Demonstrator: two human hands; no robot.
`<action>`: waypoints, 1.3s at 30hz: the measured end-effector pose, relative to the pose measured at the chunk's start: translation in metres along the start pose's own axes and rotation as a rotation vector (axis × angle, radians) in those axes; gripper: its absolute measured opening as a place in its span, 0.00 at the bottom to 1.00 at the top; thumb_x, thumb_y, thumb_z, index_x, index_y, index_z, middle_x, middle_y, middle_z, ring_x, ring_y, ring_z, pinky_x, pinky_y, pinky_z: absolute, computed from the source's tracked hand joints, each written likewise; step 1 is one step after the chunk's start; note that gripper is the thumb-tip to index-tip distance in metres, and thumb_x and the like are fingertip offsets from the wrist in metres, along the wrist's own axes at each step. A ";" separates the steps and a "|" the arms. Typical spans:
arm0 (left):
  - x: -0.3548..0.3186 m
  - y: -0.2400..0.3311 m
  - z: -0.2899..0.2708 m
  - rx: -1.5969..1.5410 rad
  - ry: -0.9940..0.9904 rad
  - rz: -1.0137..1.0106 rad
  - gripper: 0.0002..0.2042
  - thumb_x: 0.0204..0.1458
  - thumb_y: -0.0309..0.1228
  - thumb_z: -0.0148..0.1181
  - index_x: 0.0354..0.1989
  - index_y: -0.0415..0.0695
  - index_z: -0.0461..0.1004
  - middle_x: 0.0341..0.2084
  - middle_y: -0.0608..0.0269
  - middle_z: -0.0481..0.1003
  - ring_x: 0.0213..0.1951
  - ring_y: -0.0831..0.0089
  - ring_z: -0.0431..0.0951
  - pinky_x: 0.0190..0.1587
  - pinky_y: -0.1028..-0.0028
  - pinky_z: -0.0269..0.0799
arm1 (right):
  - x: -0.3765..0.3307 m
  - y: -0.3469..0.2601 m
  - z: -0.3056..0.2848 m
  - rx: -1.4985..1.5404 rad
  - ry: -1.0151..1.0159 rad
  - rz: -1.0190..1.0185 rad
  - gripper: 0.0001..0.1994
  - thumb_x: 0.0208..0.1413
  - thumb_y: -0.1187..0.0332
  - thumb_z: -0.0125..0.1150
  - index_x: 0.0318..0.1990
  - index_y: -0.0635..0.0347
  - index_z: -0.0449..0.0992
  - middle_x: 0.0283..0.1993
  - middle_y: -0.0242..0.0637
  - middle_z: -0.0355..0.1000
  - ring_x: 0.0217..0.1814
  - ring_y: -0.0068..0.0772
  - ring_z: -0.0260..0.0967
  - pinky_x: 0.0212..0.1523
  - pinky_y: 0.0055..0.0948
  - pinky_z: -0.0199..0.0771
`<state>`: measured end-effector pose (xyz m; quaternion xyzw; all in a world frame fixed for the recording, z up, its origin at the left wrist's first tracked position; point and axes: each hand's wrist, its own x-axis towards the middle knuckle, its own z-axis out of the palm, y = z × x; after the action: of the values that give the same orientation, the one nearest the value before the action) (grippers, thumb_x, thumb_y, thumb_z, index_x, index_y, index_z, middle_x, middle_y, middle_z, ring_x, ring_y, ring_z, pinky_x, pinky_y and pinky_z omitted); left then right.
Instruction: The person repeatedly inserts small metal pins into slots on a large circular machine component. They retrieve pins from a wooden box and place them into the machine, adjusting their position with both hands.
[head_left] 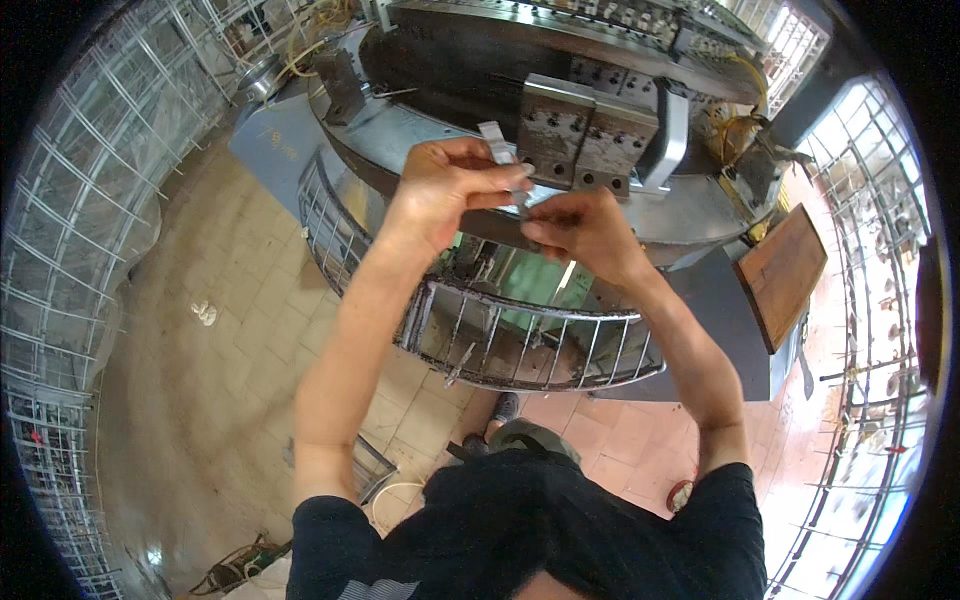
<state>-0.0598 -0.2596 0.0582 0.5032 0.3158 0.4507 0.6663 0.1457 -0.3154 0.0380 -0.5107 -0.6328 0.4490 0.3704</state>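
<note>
A narrow, shiny silver strip of bent sheet metal (495, 142) sticks up out of my left hand (446, 188). My left thumb and fingers are closed on it. Close by on the right, my right hand (585, 232) is also pinched, its fingertips near the strip's lower end. Whether it grips the strip or another small piece, I cannot make out. Both hands are raised over the front edge of a machine's curved metal bed (400, 130). Just beyond them stand thick steel blocks (585, 135) with bolt holes, and a bright metal bracket (668, 140) at their right.
A curved metal rail guard (530, 305) runs below the machine's front, between it and my body. To the right, a brown wooden board (783, 278) lies on a grey surface (705, 335). Wire mesh panels (70, 250) line the left side. A crumpled white scrap (204, 313) lies on the tiled floor.
</note>
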 end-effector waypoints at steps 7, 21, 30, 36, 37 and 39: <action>0.056 0.044 -0.101 0.094 0.034 -0.046 0.06 0.51 0.18 0.66 0.37 0.34 0.78 0.34 0.53 0.81 0.38 0.61 0.85 0.39 0.69 0.85 | 0.108 -0.007 0.067 0.238 -0.066 -0.070 0.08 0.59 0.71 0.68 0.38 0.70 0.83 0.24 0.32 0.76 0.24 0.20 0.72 0.22 0.22 0.70; 0.227 0.035 -0.185 0.258 -0.336 -0.249 0.04 0.56 0.18 0.63 0.36 0.30 0.77 0.32 0.48 0.81 0.35 0.59 0.85 0.37 0.68 0.86 | 0.223 0.017 0.088 -0.135 0.796 0.151 0.10 0.60 0.71 0.63 0.36 0.72 0.83 0.23 0.37 0.77 0.22 0.22 0.74 0.23 0.24 0.74; 0.249 0.001 -0.157 1.290 -0.359 1.249 0.04 0.46 0.21 0.59 0.24 0.38 0.80 0.32 0.52 0.80 0.35 0.49 0.82 0.38 0.56 0.79 | 0.250 0.061 0.055 -0.557 1.074 0.046 0.11 0.41 0.74 0.59 0.28 0.78 0.76 0.28 0.68 0.72 0.33 0.60 0.79 0.33 0.44 0.77; 0.265 -0.031 -0.153 1.385 -0.273 1.277 0.04 0.47 0.21 0.59 0.28 0.37 0.81 0.51 0.53 0.77 0.44 0.51 0.81 0.43 0.59 0.81 | 0.253 0.059 0.054 -0.582 1.041 0.070 0.12 0.54 0.65 0.67 0.40 0.64 0.85 0.26 0.46 0.79 0.25 0.31 0.75 0.30 0.33 0.74; 0.266 -0.034 -0.154 1.394 -0.253 1.289 0.04 0.46 0.21 0.60 0.29 0.37 0.81 0.54 0.53 0.77 0.44 0.52 0.81 0.44 0.59 0.81 | 0.253 0.058 0.055 -0.542 1.053 0.058 0.11 0.50 0.68 0.64 0.38 0.66 0.84 0.29 0.51 0.79 0.30 0.40 0.76 0.34 0.36 0.75; 0.268 -0.038 -0.156 1.332 -0.274 1.227 0.07 0.46 0.19 0.59 0.33 0.37 0.79 0.59 0.56 0.74 0.44 0.49 0.81 0.46 0.56 0.80 | 0.251 0.056 0.057 -0.461 1.075 0.035 0.10 0.43 0.73 0.58 0.33 0.69 0.81 0.33 0.59 0.78 0.38 0.57 0.79 0.40 0.43 0.78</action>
<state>-0.0795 0.0434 -0.0148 0.9120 0.1057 0.3868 -0.0862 0.0588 -0.0759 -0.0314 -0.7447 -0.4288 -0.0162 0.5112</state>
